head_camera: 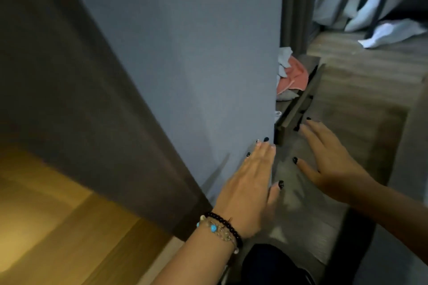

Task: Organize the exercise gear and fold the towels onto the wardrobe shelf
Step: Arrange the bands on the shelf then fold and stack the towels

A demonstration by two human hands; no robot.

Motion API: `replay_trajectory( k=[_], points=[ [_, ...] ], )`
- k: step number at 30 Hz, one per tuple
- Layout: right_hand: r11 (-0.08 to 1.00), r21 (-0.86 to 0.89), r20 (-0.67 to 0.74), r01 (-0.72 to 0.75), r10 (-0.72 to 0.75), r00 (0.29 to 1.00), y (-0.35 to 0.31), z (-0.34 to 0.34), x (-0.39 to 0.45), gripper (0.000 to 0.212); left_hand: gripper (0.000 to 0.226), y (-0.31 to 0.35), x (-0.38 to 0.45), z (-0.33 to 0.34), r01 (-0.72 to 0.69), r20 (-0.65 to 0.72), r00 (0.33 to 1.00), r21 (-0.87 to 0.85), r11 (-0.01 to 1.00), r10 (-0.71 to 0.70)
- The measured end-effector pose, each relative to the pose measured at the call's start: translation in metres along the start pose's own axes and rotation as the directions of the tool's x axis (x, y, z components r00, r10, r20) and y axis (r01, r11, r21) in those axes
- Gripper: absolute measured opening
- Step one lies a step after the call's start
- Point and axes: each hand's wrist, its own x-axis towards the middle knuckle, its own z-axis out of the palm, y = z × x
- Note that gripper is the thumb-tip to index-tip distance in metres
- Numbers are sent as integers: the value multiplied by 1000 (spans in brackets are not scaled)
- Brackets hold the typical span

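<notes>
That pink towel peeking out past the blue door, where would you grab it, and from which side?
Best guess: take the pink towel by its exposed rumpled edge on the right, coming in from the open right side of the wardrobe. The blue door hides its left part, and a light blue cloth lies bunched against its top. Both the left hand and right hand are flat and free.

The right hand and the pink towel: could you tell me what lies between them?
In the head view, a dark drawer front lies between the right hand and the pink towel.
</notes>
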Motion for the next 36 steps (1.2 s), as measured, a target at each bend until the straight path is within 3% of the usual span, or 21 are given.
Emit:
replay_trajectory(
  k=[6,9,13,18,24,30,36],
  points=[
    [997,-60,125,-37,44,991,4,-64,27,78,80,26,44,-39,164,146,976,-13,986,-160],
    [995,-79,183,-56,69,981,10,-109,39,76,80,50,63,-61,178,140,972,76,981,-188],
    [990,-132,289,-39,76,954,24,-152,58,73,77,71,102,-89,220,176,961,-16,975,-214],
    [980,-199,376,16,62,924,56,-185,95,70,72,79,162,-107,209,115,973,-72,975,-200],
    [982,-181,376,-60,125,918,87,-216,142,70,71,88,219,-114,290,148,951,-137,947,-270],
    [990,-138,352,3,47,935,99,-239,199,66,75,93,266,-103,371,124,927,-185,910,-353],
    [994,-105,376,30,12,927,122,-237,258,65,73,74,322,-83,480,7,871,-224,848,-491]
  ],
)
